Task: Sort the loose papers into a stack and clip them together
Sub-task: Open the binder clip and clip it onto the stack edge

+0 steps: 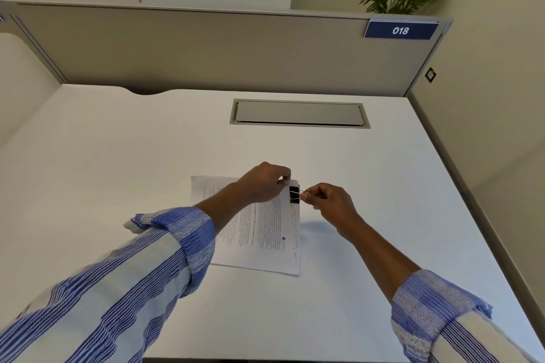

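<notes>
Blue-and-white striped shirt sleeves (118, 280), cuffs rolled back to mid-forearm on both arms, bare forearms beyond.

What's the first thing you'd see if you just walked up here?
Two hands meet mid-desk over a paper stack: the left hand pinches its far right corner, and the right hand grips the wire handle of a black clip on that edge. Next, the blue 018 sign on the divider, far right.
</notes>
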